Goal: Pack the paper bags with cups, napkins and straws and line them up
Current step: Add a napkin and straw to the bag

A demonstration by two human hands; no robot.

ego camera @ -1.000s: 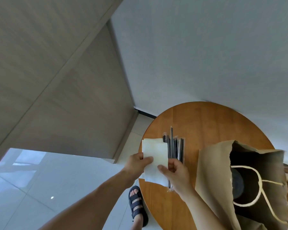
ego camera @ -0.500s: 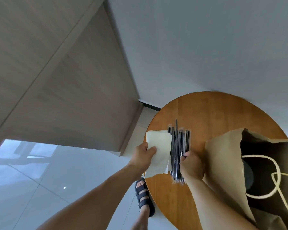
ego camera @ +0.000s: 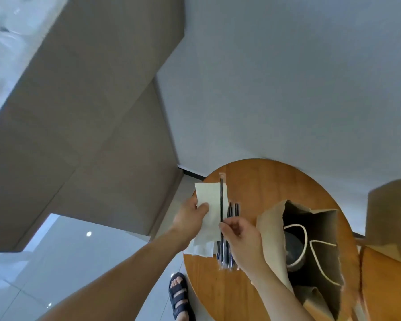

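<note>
Straws [ego camera: 233,210] between napkin [ego camera: 210,196] and paper bag [ego camera: 270,228]

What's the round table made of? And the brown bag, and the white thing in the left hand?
The table looks like wood or veneer: smooth, slightly shiny, orange-brown with faint grain. The bag looks like matte brown paper, creased at the rim. The napkin in the left hand is probably thin, soft tissue paper; it bends limply.
</note>
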